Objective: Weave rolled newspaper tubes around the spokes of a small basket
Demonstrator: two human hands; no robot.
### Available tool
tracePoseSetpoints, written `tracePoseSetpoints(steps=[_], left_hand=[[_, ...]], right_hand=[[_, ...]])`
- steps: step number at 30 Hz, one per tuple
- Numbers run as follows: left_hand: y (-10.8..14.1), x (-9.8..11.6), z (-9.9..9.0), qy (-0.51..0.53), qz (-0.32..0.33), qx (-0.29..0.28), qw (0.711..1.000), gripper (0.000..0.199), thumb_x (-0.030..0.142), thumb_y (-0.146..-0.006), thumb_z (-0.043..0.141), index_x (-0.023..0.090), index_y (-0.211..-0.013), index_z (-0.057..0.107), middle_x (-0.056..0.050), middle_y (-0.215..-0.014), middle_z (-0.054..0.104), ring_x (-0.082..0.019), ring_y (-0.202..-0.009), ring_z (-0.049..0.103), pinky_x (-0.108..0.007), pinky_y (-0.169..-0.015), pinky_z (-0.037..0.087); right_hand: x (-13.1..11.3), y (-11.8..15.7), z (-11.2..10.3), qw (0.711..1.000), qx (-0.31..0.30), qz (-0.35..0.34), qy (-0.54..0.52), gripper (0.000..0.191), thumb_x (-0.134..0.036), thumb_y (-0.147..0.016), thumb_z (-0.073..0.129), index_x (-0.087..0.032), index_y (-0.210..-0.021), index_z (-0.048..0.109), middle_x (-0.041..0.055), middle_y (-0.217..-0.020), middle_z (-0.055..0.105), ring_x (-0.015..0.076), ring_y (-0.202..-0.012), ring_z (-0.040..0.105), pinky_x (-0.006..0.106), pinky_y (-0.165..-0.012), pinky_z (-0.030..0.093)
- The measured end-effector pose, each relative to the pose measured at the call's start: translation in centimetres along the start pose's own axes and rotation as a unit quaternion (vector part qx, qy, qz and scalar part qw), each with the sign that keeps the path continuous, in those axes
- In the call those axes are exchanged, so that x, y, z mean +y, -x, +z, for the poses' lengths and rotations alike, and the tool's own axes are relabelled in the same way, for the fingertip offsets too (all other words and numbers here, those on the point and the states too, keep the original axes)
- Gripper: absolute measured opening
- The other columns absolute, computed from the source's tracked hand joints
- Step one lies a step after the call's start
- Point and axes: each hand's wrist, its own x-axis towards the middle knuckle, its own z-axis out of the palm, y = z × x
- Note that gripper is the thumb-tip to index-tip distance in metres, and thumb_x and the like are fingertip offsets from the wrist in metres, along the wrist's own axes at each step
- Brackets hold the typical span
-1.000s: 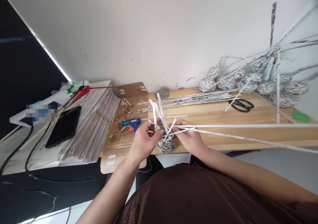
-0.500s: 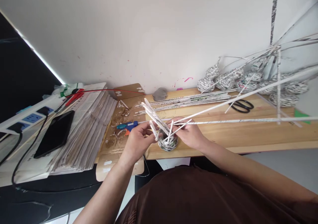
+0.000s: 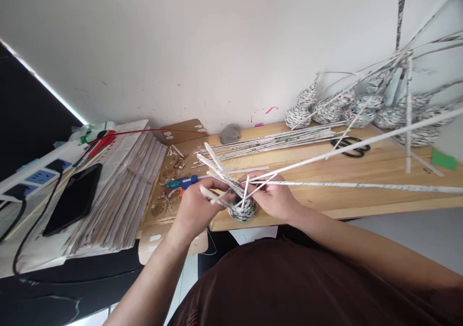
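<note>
A small round basket (image 3: 243, 213) woven from rolled newspaper tubes stands at the front of the wooden table, with short upright tubes (image 3: 220, 167) fanning from its rim. My left hand (image 3: 197, 205) is at its left side, fingers closed around a short paper tube (image 3: 213, 196) that leans left and is slightly blurred. On the right side, my right hand (image 3: 277, 196) is closed at the rim, where long paper tubes pass. One long paper tube (image 3: 325, 155) slants up to the right; another (image 3: 336, 185) runs nearly level. The fingertips of my right hand are partly hidden behind the tubes.
Behind lies a bundle of paper tubes (image 3: 275, 140); black scissors (image 3: 350, 147) and several woven gourd shapes (image 3: 298, 116) are to the right. Leftward are a glue gun (image 3: 184, 182), a newspaper stack (image 3: 119, 191), a phone (image 3: 74, 198) and a power strip (image 3: 39, 176).
The short tube at my left hand has tilted down to the left, and the upright tubes are more spread. My right hand stays at the rim. The view has shifted slightly.
</note>
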Motion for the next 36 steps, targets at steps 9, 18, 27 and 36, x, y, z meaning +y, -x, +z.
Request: tracePoseSetpoints(steps=[9, 18, 27, 36], left_hand=[[-0.4, 1.3, 0.6, -0.011, 0.016, -0.013, 1.0, 0.02, 0.011, -0.066, 0.06, 0.017, -0.079, 0.074, -0.001, -0.07, 0.074, -0.017, -0.064, 0.069, -0.024, -0.058, 0.054], [-1.0, 0.8, 0.7, 0.058, -0.038, -0.038, 0.997, 0.013, 0.019, -0.063, 0.064, 0.017, -0.076, 0.067, 0.003, -0.059, 0.066, -0.012, -0.047, 0.06, -0.021, -0.046, 0.049], [-1.0, 0.5, 1.0, 0.099, 0.011, -0.031, 0.995, 0.018, 0.024, -0.068, 0.069, 0.016, -0.085, 0.069, 0.0, -0.067, 0.07, -0.013, -0.049, 0.063, -0.022, -0.046, 0.051], [-0.5, 0.1, 1.3, -0.063, 0.079, 0.061, 0.993, 0.017, 0.021, -0.079, 0.058, 0.019, -0.062, 0.063, 0.001, -0.052, 0.062, -0.016, -0.051, 0.061, -0.024, -0.051, 0.046]], right_hand=[[-0.1, 0.7, 0.3, 0.999, 0.002, -0.045, 0.024, 0.013, -0.02, -0.089, 0.065, -0.022, -0.09, 0.077, 0.0049, -0.09, 0.08, 0.0192, -0.077, 0.075, 0.031, -0.072, 0.059], [0.2, 0.2, 0.0, 1.0, -0.024, 0.0, -0.01, 0.016, -0.015, -0.087, 0.062, -0.021, -0.088, 0.077, 0.004, -0.087, 0.079, 0.0175, -0.073, 0.073, 0.029, -0.068, 0.058], [0.0, 0.2, 0.1, 0.999, -0.027, 0.027, -0.032, 0.011, -0.02, -0.087, 0.064, -0.02, -0.086, 0.075, 0.0052, -0.084, 0.077, 0.0182, -0.073, 0.071, 0.029, -0.065, 0.056], [0.1, 0.4, 0.2, 0.998, -0.025, 0.037, -0.039, 0.009, -0.027, -0.088, 0.067, -0.02, -0.084, 0.07, 0.0039, -0.081, 0.073, 0.0171, -0.07, 0.068, 0.028, -0.062, 0.053]])
